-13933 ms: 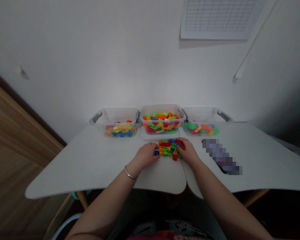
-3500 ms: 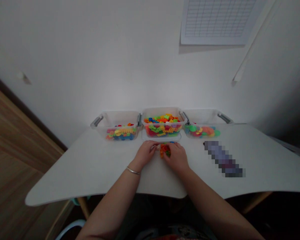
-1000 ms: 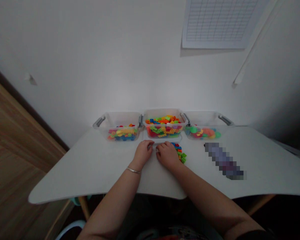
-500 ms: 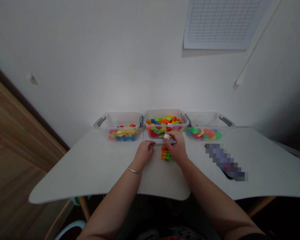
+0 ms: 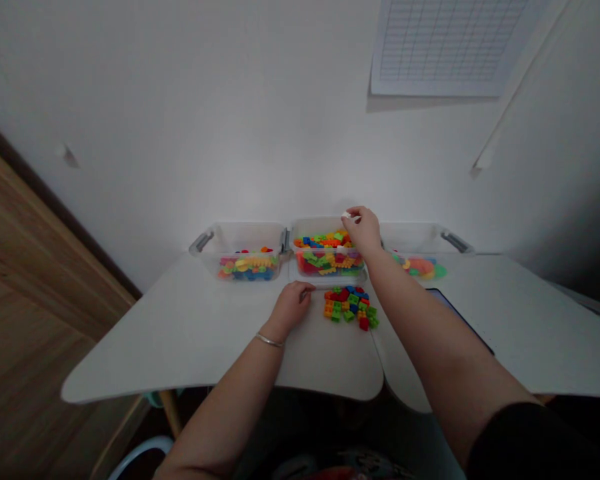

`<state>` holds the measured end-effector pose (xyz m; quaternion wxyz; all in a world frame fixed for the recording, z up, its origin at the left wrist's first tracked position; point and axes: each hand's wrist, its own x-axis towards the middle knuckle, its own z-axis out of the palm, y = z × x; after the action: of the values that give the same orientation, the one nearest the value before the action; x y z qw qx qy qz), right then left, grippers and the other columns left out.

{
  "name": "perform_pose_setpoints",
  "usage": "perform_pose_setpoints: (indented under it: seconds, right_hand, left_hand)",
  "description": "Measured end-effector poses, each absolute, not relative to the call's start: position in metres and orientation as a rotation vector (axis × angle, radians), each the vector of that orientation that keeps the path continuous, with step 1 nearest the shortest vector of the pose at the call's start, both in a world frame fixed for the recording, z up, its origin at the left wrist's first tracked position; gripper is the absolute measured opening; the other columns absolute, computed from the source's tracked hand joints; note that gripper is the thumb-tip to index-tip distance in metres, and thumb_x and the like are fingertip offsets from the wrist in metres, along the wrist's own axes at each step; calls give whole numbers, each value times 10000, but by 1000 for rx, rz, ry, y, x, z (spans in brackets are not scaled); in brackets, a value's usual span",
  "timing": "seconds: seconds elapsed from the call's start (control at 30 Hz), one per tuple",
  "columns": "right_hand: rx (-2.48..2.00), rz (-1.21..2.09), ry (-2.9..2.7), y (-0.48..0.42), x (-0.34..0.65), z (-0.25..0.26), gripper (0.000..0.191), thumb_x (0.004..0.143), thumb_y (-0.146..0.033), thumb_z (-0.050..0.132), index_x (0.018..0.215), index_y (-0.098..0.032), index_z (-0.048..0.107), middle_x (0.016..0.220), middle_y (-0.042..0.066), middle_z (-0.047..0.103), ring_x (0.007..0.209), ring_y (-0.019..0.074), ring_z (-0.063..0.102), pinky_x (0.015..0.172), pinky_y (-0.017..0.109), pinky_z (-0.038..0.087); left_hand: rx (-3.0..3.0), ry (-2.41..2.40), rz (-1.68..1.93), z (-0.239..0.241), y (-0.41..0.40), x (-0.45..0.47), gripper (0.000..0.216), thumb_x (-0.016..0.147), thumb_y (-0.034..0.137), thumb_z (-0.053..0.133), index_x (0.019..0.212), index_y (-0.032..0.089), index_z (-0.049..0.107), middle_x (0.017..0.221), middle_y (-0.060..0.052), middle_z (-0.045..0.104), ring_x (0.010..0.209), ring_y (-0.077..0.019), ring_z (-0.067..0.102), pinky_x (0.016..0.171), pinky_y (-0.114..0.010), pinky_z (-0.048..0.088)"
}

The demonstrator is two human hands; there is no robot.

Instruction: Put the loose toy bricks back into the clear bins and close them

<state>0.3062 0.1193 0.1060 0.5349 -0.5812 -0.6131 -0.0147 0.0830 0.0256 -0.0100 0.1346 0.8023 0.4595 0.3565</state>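
Note:
Raised above the right part of the middle clear plastic bin (image 5: 329, 222), my right hand (image 5: 364, 230) pinches a small white piece (image 5: 347, 215) between thumb and fingertips. The bin holds many colourful toy bricks (image 5: 325, 257). My left hand (image 5: 291, 308) rests on the white table, loosely bent and holding nothing that I can see. Its fingertips are near the front of the middle bin. Right of that hand lies a loose pile of red, green, yellow, orange and blue toy bricks (image 5: 349, 308).
A left clear bin (image 5: 245, 233) and a right clear bin (image 5: 420, 233), both with colourful pieces, flank the middle one. A dark-edged flat device (image 5: 463, 317) lies on the right, partly behind my right forearm. The white table (image 5: 180, 333) meets the wall.
My right hand has moved up and away from over the brick pile to above the middle bin, still pinching the white piece. The pile is now uncovered. My left hand has stayed nearly still.

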Motion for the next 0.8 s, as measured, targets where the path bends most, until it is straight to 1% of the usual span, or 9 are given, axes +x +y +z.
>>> perform_pose_setpoints:
  seconds: [0.13,0.27,0.37,0.43,0.53,0.63,0.73,0.8]
  right_hand:
    - [-1636,-34,-1549,124,304,102,234,787,-300,631,967,-169,703,940,105,681,943,248,599,931,419,452]
    - [-1758,-16,-1609,124,301,99,197,786,-281,614,933,-206,720,908,104,694,952,263,609,876,422,477]
    - [-1764,-16,-1593,123,300,99,241,776,-234,596,987,-219,713,920,103,708,940,261,629,844,407,490]
    - [-1729,-18,-1575,122,300,99,290,780,-206,566,1038,-216,698,956,102,715,932,257,639,842,404,495]
    - [-1608,-32,-1555,119,301,99,307,808,-213,513,1064,-193,681,1014,110,713,942,254,636,869,409,492]
    - [-1411,-27,-1535,117,304,99,304,819,-234,489,1061,-168,661,990,108,708,894,231,627,877,397,489]
    - [-1232,24,-1488,112,305,97,308,807,-246,487,1068,-164,627,942,87,695,820,198,615,819,364,503]
    - [-1141,52,-1446,102,304,93,311,813,-261,478,1081,-167,605,959,86,684,818,185,614,780,338,507]
  left_hand:
    - [2326,1317,1013,-10,26,83,276,791,51,543,988,161,701,989,-77,712,965,-207,641,938,-383,515]
    - [2322,1310,1014,-12,26,83,285,782,42,536,977,167,702,984,-70,712,963,-204,638,939,-380,510]
    - [2326,1302,1012,-13,27,83,284,787,46,533,975,173,704,989,-68,713,965,-204,639,943,-379,507]
    - [2331,1301,1005,-13,27,83,278,790,49,535,976,167,705,991,-74,714,965,-209,641,940,-381,508]
    - [2332,1299,1009,-13,27,82,270,794,53,538,974,166,705,993,-75,716,972,-212,641,943,-384,505]
    - [2334,1293,1010,-14,26,83,270,799,57,543,984,173,701,999,-71,715,976,-208,641,942,-377,502]
    - [2404,1216,957,-13,23,85,275,827,99,560,1055,183,689,1047,-71,708,1003,-209,634,950,-377,491]
    - [2479,1126,891,-11,20,88,288,848,141,574,1113,196,673,1104,-69,700,1041,-213,622,969,-384,477]
